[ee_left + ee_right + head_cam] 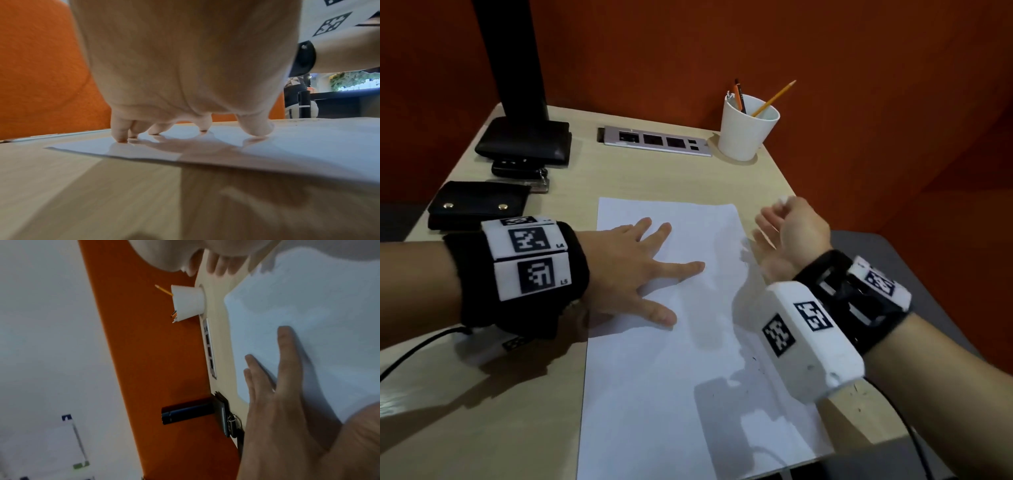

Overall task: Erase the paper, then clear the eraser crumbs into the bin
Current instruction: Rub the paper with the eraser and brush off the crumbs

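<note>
Now left hand [633, 270] presses paper [681, 377]; right hand [791, 233] hovers beside.

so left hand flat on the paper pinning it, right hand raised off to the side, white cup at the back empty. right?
Not quite. The white cup is not empty: it holds pencils, as the head view shows. The rest stands: the left hand lies flat on the paper, and the right hand is raised beside its right edge.

Overhead head view; low wrist views
</note>
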`<state>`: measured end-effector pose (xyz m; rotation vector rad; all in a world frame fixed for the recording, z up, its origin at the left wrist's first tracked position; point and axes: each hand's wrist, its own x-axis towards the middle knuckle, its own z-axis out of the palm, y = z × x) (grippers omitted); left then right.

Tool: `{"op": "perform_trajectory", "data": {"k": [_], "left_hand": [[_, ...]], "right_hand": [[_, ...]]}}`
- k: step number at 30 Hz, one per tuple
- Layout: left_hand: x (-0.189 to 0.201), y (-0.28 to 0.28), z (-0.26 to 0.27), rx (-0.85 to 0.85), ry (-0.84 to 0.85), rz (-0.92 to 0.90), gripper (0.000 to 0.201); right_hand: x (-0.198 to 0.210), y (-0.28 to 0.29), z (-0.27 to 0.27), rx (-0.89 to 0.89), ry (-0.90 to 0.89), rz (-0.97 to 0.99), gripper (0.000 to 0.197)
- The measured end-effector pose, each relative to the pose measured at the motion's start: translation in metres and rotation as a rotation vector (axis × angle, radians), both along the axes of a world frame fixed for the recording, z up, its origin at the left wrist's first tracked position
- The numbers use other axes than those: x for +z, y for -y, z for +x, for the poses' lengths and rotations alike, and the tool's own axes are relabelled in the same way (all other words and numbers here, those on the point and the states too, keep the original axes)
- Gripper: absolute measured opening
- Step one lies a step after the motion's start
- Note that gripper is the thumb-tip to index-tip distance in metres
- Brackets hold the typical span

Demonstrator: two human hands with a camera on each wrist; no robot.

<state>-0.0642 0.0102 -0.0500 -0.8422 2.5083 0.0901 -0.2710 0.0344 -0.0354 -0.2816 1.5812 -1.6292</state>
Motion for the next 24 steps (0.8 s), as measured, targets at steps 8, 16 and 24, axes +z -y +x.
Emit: {"op": "perform_trajectory", "data": {"k": [8, 16, 24], "left_hand": [[0.005, -0.003, 0.002, -0.007, 0.010, -0.062, 0.090], [-0.001, 0.002, 0.006, 0.018, -0.027, -0.021, 0.095], [-0.002, 0.002, 0.006, 0.015, -0.005, -0.036, 0.095]], "right_hand": [[-0.018, 0.036, 0.011, 0.302, 0.129, 0.011, 0.032], [-0.006, 0.000, -0.007, 0.135, 0.099, -0.060, 0.027], [-0.009, 0.001, -0.003, 0.080, -0.070, 0.062, 0.026]]}}
